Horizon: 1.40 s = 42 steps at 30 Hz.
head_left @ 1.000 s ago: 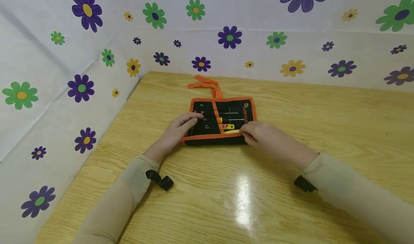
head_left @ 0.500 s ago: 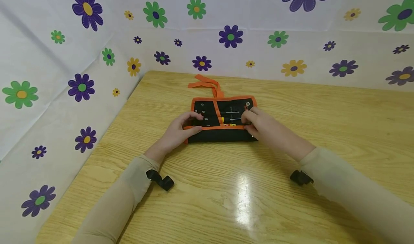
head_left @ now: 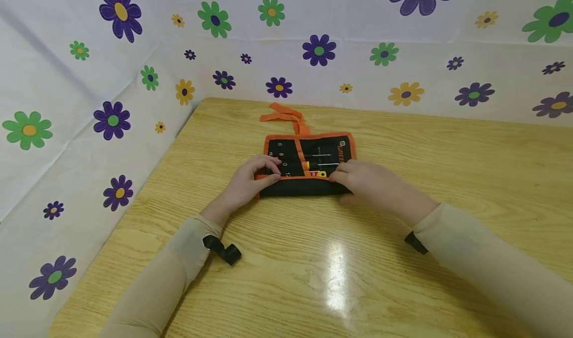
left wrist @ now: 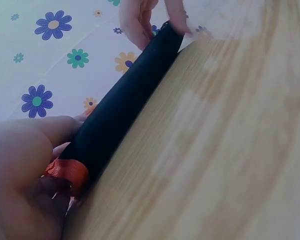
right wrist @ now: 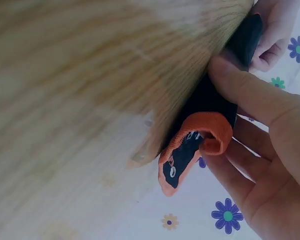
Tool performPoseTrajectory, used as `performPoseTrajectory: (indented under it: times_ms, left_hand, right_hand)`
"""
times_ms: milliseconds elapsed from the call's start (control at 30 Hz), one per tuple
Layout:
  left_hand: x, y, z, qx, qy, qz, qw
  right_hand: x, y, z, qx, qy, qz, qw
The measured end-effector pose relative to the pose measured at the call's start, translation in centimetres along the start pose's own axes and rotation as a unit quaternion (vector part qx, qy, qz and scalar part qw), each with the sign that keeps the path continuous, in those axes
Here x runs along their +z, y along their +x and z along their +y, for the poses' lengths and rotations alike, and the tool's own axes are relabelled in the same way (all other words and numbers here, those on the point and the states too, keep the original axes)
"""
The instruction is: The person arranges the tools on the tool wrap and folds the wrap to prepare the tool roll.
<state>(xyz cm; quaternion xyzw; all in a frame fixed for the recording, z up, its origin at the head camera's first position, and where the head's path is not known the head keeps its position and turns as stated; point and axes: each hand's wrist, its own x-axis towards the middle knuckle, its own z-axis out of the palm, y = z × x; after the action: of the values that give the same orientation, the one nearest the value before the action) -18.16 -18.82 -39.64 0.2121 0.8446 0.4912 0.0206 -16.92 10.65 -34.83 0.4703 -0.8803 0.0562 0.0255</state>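
Note:
A black tool roll [head_left: 309,187] with orange trim lies on the table, its near part folded over into a thick band. My left hand [head_left: 239,182] pinches the left end of that band, thumb on the near side. At the right end, my right hand [head_left: 376,186] holds the band; in the right wrist view its thumb [right wrist: 235,80] is in front and the fingers are behind. Thin screwdrivers [head_left: 320,155] and a yellow-handled tool [head_left: 321,174] show in the far pockets. Whatever lies inside the fold is hidden.
Orange tie straps [head_left: 286,114] trail from the roll's far edge. The wooden table [head_left: 286,268] extends towards me and to the right. A white flowered cloth [head_left: 147,44] hangs behind and to the left. A black strap [head_left: 221,248] is on my left sleeve.
The folded band has moved away from me, covering a cream-coloured piece and part of the yellow tool. My left thumb has come onto the orange edge. My right hand reached farther, then came back.

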Motion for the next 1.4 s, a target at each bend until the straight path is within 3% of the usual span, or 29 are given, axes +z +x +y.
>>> performPoseTrajectory:
  times_ms: [167, 333, 467, 600, 867, 1067, 1133, 1267, 1400]
  left_hand:
    - [0.0, 0.1, -0.2, -0.005, -0.001, 0.004, 1.0]
    - [0.1, 0.1, -0.1, -0.025, -0.023, 0.006, 0.9994]
    - [0.0, 0.0, 0.2, -0.033, -0.029, -0.002, 0.999]
    - [0.0, -0.1, 0.2, -0.041, -0.014, -0.015, 0.9989]
    - [-0.1, -0.3, -0.4, -0.058, -0.052, 0.017, 0.9968]
    - [-0.2, -0.2, -0.5, -0.063, -0.035, 0.036, 0.9967]
    - [-0.2, -0.1, -0.5, -0.07, -0.022, 0.041, 0.9964]
    - [-0.2, 0.1, -0.1, -0.095, 0.005, 0.05, 0.9941]
    - [0.0, 0.4, 0.4, -0.113, 0.027, 0.061, 0.9914]
  right_hand:
    - [0.1, 0.0, 0.0, 0.004, -0.002, 0.004, 1.0]
    - [0.2, 0.0, 0.4, 0.039, 0.072, -0.017, 0.9965]
    - [0.0, 0.3, 0.7, 0.07, 0.133, -0.049, 0.9875]
    - [-0.2, 0.4, 1.0, 0.105, 0.161, -0.064, 0.9792]
    - [-0.1, 0.5, 1.8, 0.109, 0.168, 0.006, 0.9798]
    - [-0.1, 0.5, 2.2, 0.134, 0.154, 0.002, 0.9789]
    - [-0.1, 0.4, 2.2, 0.13, 0.129, 0.008, 0.9831]
    - [0.2, 0.4, 2.2, 0.083, 0.082, 0.076, 0.9903]
    - [0.3, 0.4, 2.4, 0.025, 0.054, 0.126, 0.9903]
